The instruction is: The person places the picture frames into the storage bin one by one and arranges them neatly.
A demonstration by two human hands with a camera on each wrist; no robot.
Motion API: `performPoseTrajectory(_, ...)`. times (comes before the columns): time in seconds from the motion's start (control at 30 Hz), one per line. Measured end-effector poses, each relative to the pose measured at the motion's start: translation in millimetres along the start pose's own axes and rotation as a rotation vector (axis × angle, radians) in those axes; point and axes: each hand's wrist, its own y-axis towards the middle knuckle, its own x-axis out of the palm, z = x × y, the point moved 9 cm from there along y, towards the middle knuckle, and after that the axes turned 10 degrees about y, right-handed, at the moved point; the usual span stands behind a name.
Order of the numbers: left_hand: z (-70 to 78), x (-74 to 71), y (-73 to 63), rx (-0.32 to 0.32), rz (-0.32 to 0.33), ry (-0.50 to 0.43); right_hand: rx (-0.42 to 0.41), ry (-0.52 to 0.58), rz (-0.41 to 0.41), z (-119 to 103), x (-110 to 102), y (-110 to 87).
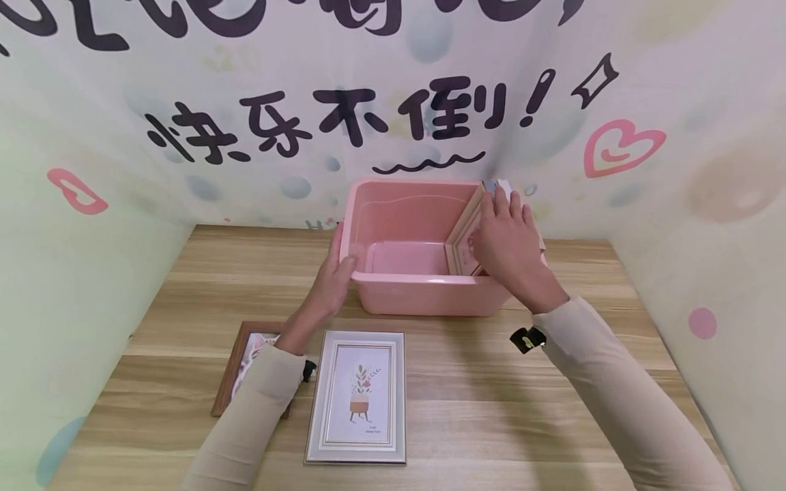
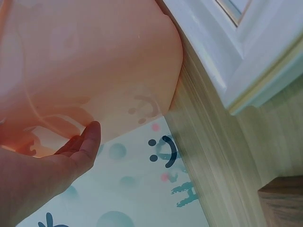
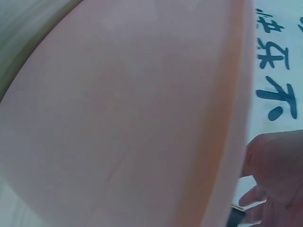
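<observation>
A pink plastic basin [image 1: 430, 294] stands on the table near the back wall. My left hand [image 1: 331, 279] grips its left rim, thumb on the near inner side and fingers outside. In the left wrist view the left hand [image 2: 61, 170] shows beside the basin's wall [image 2: 109, 56]. Several picture frames [image 1: 457, 249] stand on edge, tilted, at the basin's right end. My right hand [image 1: 506, 242] holds them, fingers over their top edges and thumb against the near face. The basin's wall [image 3: 128, 113] hides most of the right hand [image 3: 277, 165] in the right wrist view.
A white picture frame [image 1: 396, 402] with a potted-plant print lies face up on the wooden table [image 1: 479, 423]. Left of it, a brown wooden frame [image 1: 228, 382] lies partly under my left forearm. A printed cloth wall [image 1: 276, 184] rises behind the basin, with walls at both sides.
</observation>
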Motion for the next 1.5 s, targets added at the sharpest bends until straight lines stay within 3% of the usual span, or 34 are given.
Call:
performPoseTrajectory(0.27, 1.1, 0.0, 0.4, 0.017, 0.001, -0.017, -0.138, 0.074, 0.098, -16.6, -13.5, -14.6)
performPoseTrajectory(0.5, 2.2, -0.6, 0.3, 0.029, 0.002, -0.02, -0.275, 0.241, 0.154, -36.8, -21.7, -34.7)
performPoseTrajectory(1.03, 2.2, -0.6, 0.2, 0.03, -0.002, -0.025, -0.468, 0.311, 0.108, -77.8, -9.9, -74.7)
performPoseTrajectory(1.3, 3.5, 0.1, 0.6, 0.04, -0.003, -0.011, -0.58, 0.389, 0.048, -93.8, 5.1, -93.0)
performPoseTrajectory(1.5, 2.3, 0.3, 0.7, 0.039, -0.004, -0.01, -0.667, 0.389, -0.003, -108.9, 20.2, -108.6)
